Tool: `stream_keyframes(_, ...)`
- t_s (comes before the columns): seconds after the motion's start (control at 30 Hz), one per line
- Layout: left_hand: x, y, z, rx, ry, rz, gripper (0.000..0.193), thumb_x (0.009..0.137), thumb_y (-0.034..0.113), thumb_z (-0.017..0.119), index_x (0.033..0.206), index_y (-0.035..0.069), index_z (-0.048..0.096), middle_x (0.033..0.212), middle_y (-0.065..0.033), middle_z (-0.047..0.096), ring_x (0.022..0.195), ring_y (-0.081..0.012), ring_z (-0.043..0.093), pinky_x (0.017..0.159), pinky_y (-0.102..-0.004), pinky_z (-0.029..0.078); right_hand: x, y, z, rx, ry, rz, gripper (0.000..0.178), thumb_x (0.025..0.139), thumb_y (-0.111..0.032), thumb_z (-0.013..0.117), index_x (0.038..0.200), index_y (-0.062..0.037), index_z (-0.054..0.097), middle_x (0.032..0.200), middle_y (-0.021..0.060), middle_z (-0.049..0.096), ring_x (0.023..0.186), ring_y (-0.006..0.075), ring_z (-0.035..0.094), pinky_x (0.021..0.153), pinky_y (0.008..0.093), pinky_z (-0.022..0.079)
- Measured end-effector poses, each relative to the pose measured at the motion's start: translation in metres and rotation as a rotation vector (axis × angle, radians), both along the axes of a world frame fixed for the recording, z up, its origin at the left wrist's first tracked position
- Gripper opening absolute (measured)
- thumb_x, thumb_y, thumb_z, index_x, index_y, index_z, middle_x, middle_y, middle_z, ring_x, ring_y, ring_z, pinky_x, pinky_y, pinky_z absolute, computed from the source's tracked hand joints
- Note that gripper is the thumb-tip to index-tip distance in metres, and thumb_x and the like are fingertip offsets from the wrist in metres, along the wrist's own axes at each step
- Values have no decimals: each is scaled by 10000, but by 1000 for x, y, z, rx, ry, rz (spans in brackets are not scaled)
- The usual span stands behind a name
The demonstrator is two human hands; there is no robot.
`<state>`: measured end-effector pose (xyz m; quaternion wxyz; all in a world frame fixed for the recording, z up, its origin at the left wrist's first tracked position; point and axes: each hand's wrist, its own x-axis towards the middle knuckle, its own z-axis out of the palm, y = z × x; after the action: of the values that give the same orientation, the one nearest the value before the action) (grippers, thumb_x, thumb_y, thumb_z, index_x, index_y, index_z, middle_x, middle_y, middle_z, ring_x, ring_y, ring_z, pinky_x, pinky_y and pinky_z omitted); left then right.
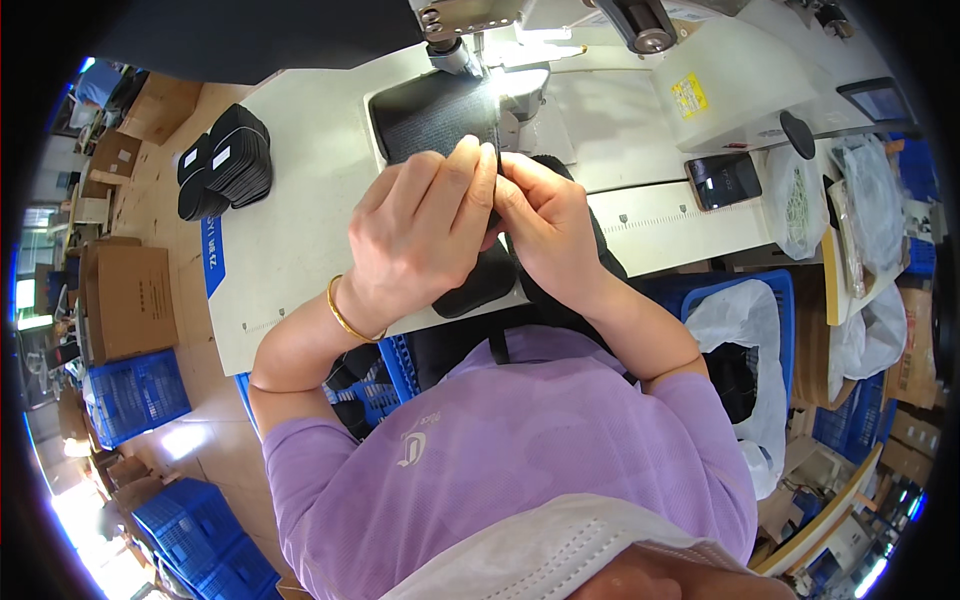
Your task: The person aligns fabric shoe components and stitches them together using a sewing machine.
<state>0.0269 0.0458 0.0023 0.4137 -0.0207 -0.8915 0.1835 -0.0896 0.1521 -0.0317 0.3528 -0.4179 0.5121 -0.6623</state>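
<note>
A black case-like piece with rounded corners and a textured panel (425,118) lies under the head of a sewing machine (455,55), its edge at the lit needle area. My left hand (425,220) is closed, fingertips pinching the edge of this piece just in front of the needle. Close beside it, my right hand (548,225) pinches the same edge between thumb and fingers. Below my hands, more of the black material hangs toward my lap, partly hidden by them. Exactly what lies between the fingertips is hidden.
Stacks of black rounded pieces (225,165) stand at the table's left edge. On the right are a black phone (723,181), a clear plastic bag (797,210) and a blue crate lined with white plastic (785,330). Cardboard boxes (132,300) and blue crates (138,397) stand on the left floor.
</note>
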Motion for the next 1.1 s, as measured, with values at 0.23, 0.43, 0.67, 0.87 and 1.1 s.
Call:
stream_keyframes(0.23,-16,-7,4,43,31,15,452,550,168,620,956,-19,685,925,-65,635,792,-199,592,643,-302,515,-9,-12,0,-11,-72,49,227,1018,-109,481,1092,56,618,833,59,664,682,99,650,616,217,535)
stream_keyframes(0.43,-29,-21,5,28,44,22,319,556,129,638,851,15,672,864,-51,611,810,-192,591,651,-305,513,-15,-21,2,-48,-111,27,236,1012,-85,465,1123,61,613,867,77,668,707,115,658,599,235,549)
stream_keyframes(0.67,-25,-24,5,67,24,16,312,562,103,640,861,27,683,888,-44,630,804,-192,595,636,-308,513,-14,-25,2,-56,-102,-1,222,992,-109,479,1025,35,644,809,61,656,668,136,699,547,230,532)
stream_keyframes(0.87,-3,-32,-10,488,401,-107,472,889,288,685,1222,-35,596,1154,-138,609,1088,-241,571,933,-331,455,-37,1,-15,-58,384,-210,294,920,-267,633,1049,-4,657,884,120,661,914,265,659,809,396,502)
stream_keyframes(1.1,-34,-126,-25,1926,185,-348,300,936,146,609,1192,-10,592,1131,-113,631,959,-213,621,815,-365,507,-59,46,-74,467,1038,-391,741,700,-375,821,1252,25,531,1133,128,514,1096,309,503,947,440,396)
